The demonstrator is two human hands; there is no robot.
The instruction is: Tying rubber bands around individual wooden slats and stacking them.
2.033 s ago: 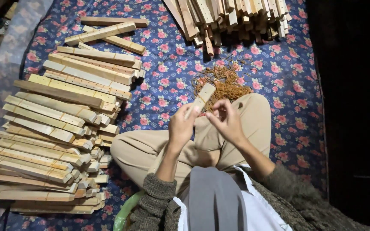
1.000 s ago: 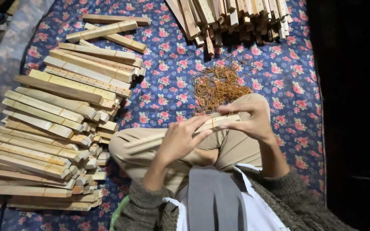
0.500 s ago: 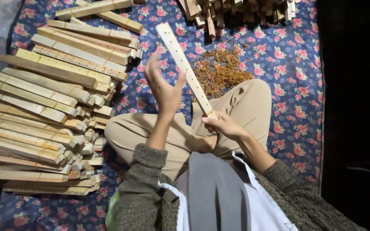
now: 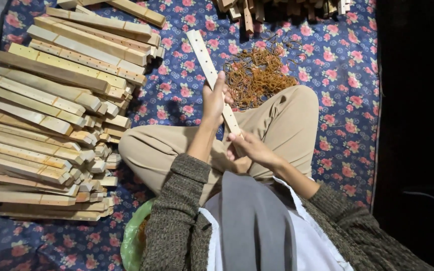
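I sit cross-legged on a blue flowered cloth [image 4: 347, 75]. A long pale wooden strip with small holes [image 4: 208, 62] rises from my lap, pointing away and to the left. My left hand [image 4: 215, 100] wraps around its middle. My right hand [image 4: 247, 148] grips its near end above my lap. A heap of brown rubber bands [image 4: 259, 75] lies just beyond my right knee, to the right of the strip.
A big stack of bundled wooden strips [image 4: 51, 115] fills the left side. More strips are piled at the far top [image 4: 277, 7]. A green bag [image 4: 132, 241] sits by my left hip. Darkness lies past the cloth's right edge.
The strip, held short and level in both hands a second ago, now stands out long and slanted. My left hand has closed on its middle; my right hand has dropped to its near end.
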